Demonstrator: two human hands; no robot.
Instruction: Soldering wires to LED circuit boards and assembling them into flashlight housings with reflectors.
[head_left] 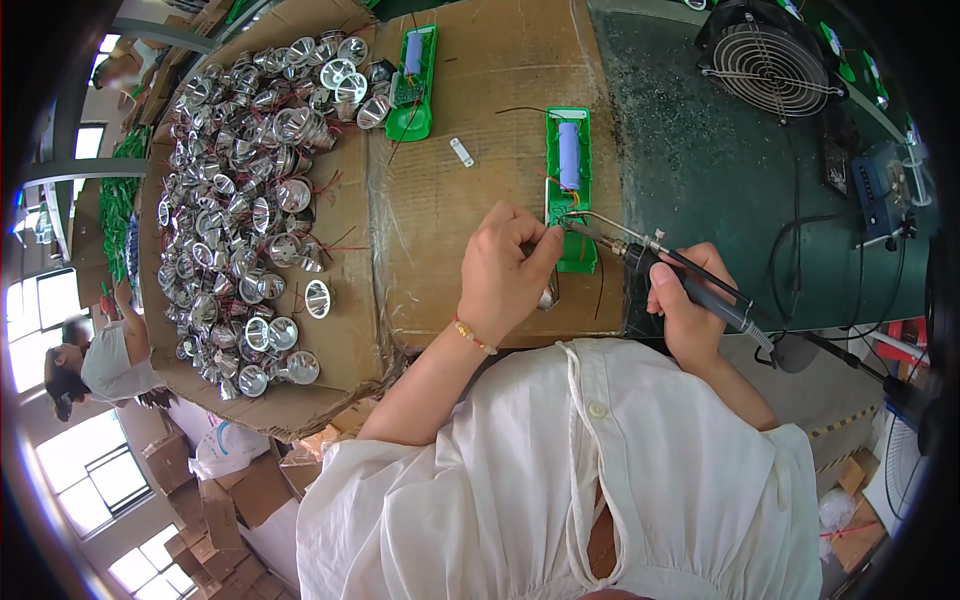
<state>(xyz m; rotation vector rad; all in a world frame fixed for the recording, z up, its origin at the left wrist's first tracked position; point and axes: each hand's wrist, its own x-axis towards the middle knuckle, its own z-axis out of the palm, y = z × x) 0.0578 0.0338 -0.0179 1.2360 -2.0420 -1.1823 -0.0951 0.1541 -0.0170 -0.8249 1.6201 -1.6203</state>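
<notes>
Green plastic tray holding a blue cylindrical cell and circuit board lies on the brown cardboard sheet, a heap of shiny silver reflector cups well left; left hand pinches at the board, right hand grips a black-handled soldering iron, tip touching it.

To my left the heap of silver reflectors covers most of the cardboard sheet, leaving no way through. A bare strip of cardboard lies between that heap and the green housing, broken only by a small white clip. On my right the dark bench is open up to the fan and its cables.
</notes>
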